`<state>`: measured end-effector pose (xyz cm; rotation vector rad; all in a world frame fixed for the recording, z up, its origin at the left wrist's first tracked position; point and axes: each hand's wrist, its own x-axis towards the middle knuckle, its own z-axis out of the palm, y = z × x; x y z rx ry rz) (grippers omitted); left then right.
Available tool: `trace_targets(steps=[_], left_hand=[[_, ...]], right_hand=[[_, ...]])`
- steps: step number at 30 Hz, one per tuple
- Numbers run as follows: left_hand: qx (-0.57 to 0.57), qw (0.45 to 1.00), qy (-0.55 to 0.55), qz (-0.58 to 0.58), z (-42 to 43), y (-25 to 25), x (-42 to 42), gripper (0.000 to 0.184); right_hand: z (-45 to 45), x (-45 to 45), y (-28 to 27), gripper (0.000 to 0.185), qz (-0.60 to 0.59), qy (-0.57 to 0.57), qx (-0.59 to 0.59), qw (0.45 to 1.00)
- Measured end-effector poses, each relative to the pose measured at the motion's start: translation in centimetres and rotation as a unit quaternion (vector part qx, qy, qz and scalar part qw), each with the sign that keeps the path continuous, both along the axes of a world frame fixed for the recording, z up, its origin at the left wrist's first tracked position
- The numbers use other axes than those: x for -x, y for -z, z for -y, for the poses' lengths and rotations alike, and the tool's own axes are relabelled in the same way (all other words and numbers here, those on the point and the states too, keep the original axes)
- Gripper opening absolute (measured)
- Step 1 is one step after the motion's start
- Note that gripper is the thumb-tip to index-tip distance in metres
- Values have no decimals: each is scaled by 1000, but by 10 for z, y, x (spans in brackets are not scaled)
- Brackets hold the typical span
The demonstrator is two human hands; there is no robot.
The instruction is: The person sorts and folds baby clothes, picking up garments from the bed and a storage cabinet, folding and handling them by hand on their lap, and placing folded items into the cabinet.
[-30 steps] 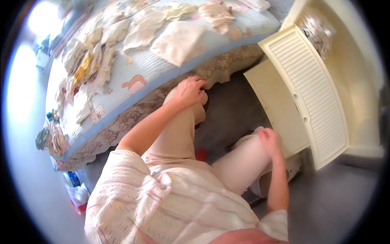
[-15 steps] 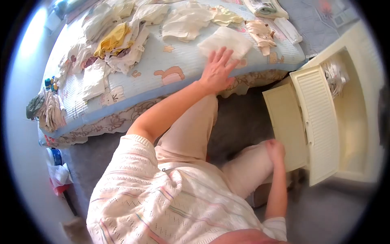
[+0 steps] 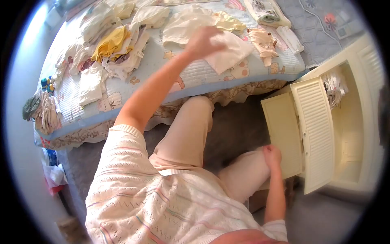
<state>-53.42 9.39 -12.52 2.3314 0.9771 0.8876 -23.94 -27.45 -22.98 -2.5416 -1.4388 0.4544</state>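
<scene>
My left hand [image 3: 203, 44], blurred by motion, hovers at the upper left part of a white cloth [image 3: 229, 51] on the bed; its smeared fingers point right, and whether they grip the cloth I cannot tell. Just beyond the hand lies a larger white garment [image 3: 185, 26], with a pale yellow piece [image 3: 228, 21] beside it. To the right of the cloth is a folded beige garment [image 3: 263, 42]. My right hand [image 3: 273, 156] rests on my right knee, fingers curled in with nothing seen in them.
A heap of baby clothes, a yellow piece [image 3: 110, 44] among them, covers the bed's left side. Rolled garments [image 3: 48, 114] sit at its near left corner. At right stands a cream cabinet [image 3: 355, 122] with an open door [image 3: 315, 134] and bundled clear plastic [image 3: 336, 87] inside.
My left hand has lifted from lying flat on the white cloth and moved up and left. The cloth's near edge now shows in a different shape. My right hand stays on the knee.
</scene>
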Motion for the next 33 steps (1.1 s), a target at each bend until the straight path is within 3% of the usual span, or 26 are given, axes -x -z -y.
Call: trace_targets(steps=[2,4,7,9,11,13,16,19,20,23,24,27,30,33], left_hand=[[-98,972,-204,-59,-37,10,10,57],[-185,925,-308,-125,-65,29,22,53],[11,930,-299,-215,-95,35,42,49],[-28,935,-270,-227,-117,45,58,49],[1,962,-255,-96,-142,58,76,45],[111,947,-257,159,-158,62,92,40],[285,786,-293,463,-152,16,105,35],[82,864,-387,311,-146,-9,127,32],[-29,895,-427,124,-143,-16,134,29],[-92,895,-396,-183,-108,-30,112,29],[-49,912,-362,-186,-105,-26,105,33],[-140,948,-202,-204,-99,-9,70,40],[-155,960,-94,-211,-103,9,26,50],[-146,940,-87,-296,-111,15,-15,55]], right_hand=[[-1,-1,0,22,-3,0,-11,1000],[-3,-3,1,22,-4,3,-16,1000],[-5,-6,2,21,-5,9,-13,1000],[-6,-5,0,21,-3,11,-7,1000],[-4,-7,3,21,-11,16,-15,1000],[-2,-8,3,21,-20,23,-18,999],[-5,-7,0,20,-32,28,-18,999],[-6,-4,-3,21,-36,20,-17,999],[-8,-2,-5,22,-36,19,-12,999],[-6,-1,-1,21,-23,17,-14,999],[-6,-2,1,19,-16,17,-18,1000],[-6,-1,0,19,-17,16,-25,999],[-5,-3,0,18,-14,11,-24,1000],[-2,-7,2,19,-3,37,-9,999]])
